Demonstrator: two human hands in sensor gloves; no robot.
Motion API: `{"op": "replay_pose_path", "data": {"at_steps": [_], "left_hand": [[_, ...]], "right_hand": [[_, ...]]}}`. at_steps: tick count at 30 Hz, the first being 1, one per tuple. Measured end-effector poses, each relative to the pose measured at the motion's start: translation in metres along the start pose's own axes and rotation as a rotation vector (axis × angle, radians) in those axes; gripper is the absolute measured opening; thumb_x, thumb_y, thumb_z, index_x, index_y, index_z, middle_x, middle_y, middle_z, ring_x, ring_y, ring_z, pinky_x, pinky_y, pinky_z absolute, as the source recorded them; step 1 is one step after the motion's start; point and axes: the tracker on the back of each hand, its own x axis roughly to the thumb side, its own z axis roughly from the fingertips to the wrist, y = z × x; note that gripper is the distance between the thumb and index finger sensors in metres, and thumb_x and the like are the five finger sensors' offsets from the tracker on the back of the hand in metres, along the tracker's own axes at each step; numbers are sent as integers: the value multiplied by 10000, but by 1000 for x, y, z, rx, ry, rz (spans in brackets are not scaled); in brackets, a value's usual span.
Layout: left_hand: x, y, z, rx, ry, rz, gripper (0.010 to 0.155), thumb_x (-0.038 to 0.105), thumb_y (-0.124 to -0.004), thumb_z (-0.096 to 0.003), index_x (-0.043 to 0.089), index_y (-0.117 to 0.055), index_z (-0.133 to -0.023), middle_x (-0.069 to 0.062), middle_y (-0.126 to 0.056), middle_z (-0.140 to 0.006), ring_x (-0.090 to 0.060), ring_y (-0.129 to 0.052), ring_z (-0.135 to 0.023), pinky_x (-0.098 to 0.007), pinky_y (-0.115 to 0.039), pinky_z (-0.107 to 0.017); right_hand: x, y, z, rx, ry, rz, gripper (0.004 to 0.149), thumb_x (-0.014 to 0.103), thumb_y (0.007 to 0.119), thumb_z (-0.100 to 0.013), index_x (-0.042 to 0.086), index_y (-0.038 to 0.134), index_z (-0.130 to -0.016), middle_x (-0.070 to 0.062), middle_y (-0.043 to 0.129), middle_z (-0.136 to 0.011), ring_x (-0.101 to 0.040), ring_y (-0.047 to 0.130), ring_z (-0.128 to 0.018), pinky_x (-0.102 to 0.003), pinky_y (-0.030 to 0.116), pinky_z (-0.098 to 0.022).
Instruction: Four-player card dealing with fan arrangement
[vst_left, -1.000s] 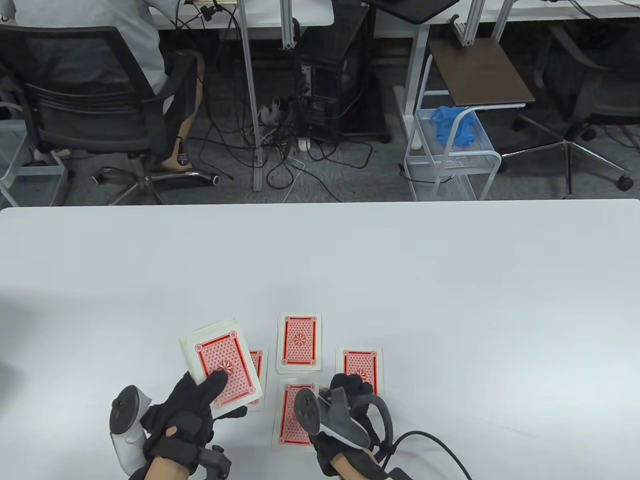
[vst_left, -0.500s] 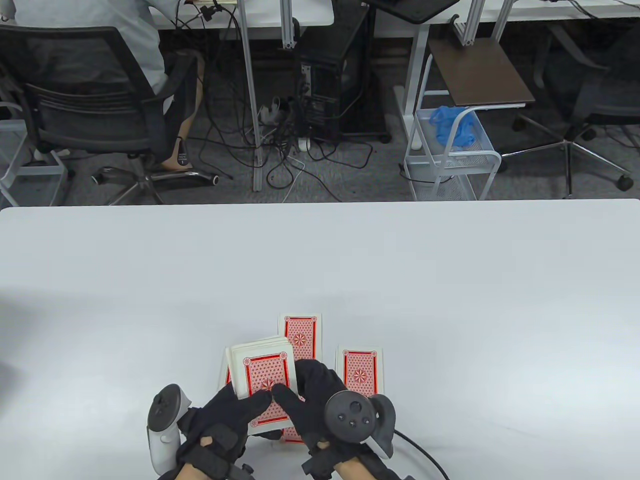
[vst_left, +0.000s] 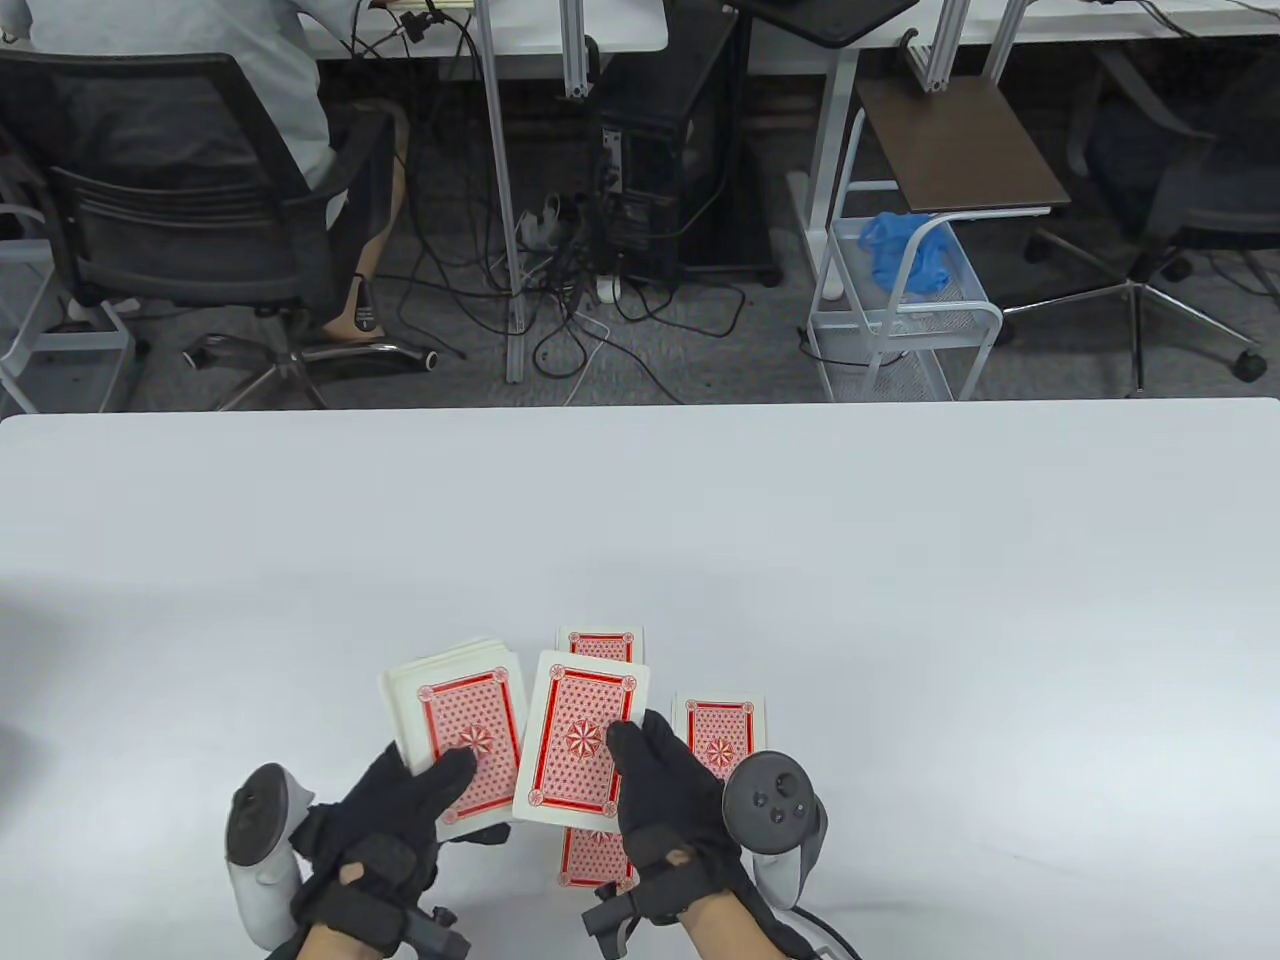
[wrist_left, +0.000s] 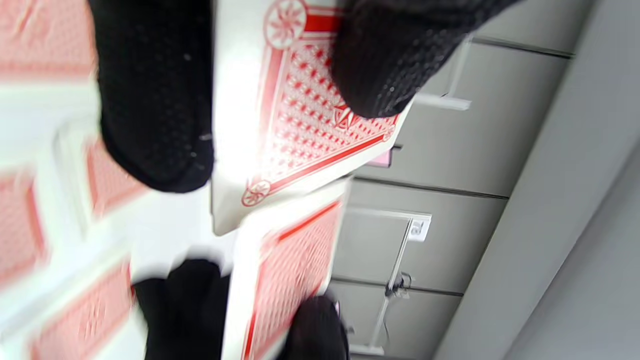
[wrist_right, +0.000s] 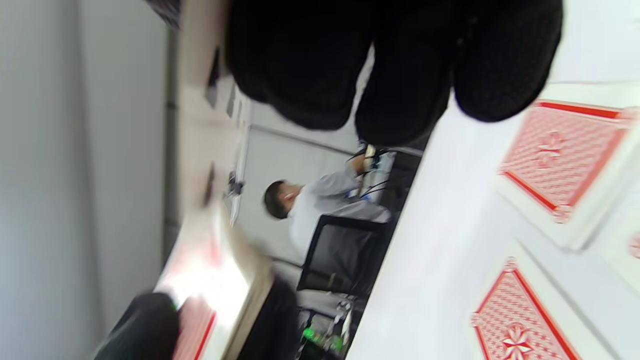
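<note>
The left hand (vst_left: 400, 810) is gripping the deck (vst_left: 458, 730) just above the table's (vst_left: 900, 600) near edge, thumb lying across its red back, while the right hand (vst_left: 665, 800) is pinching a single card (vst_left: 575, 735) by its lower right side, holding it over the dealt cards. The card is looking thin, light and bendy, probably slick, so holding it at an edge between thumb and fingers seems best. Three dealt piles are showing: the far one (vst_left: 600, 643), the right one (vst_left: 722, 735) and the near one (vst_left: 590, 860), each partly covered. A fourth pile may be lying under the deck; I cannot tell. Both wrist views are blurring badly.
</note>
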Motion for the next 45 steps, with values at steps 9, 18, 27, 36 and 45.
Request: {"op": "replay_pose_path", "data": {"at_steps": [9,18,27,36,45], "left_hand": [[7,34,6,137,-38,64,534,369,-863,-520,189,-763,-1013,-58,-979,-957,-361,-1114,-740,-418,-1031,-378],[2,43,5,184,-16,43,535,371,-864,-518,189,-767,-1011,-59,-986,-951,-363,-1113,-737,-420,-1028,-378],[-5,18,0,84,34,-3,533,373,-861,-521,192,-765,-1013,-57,-995,-946,-363,-1110,-740,-422,-1023,-381],[-32,-36,-4,-200,172,256,519,391,-879,-519,240,-770,-1003,-2,-994,-948,-319,-1117,-750,-401,-1026,-397],[-39,-37,-6,-234,176,274,539,380,-868,-526,220,-740,-1025,-27,-961,-980,-344,-1095,-772,-411,-1017,-408]], "right_hand": [[-9,76,-45,241,194,576,413,386,801,-585,42,918,-782,-330,646,-986,-643,553,-899,-803,511,-595],[-13,150,-54,261,35,1453,498,493,832,-545,46,923,-743,-310,666,-973,-636,575,-893,-814,498,-601],[42,88,-46,158,-111,656,572,411,525,-618,31,810,-937,-204,941,-801,-452,991,-590,-672,802,-447],[48,34,3,184,-267,636,674,623,699,-564,70,708,-949,-113,826,-780,-355,905,-640,-653,780,-516],[45,23,-1,170,-254,471,439,404,785,-563,83,796,-862,-83,882,-692,-354,908,-647,-671,735,-551]]}}
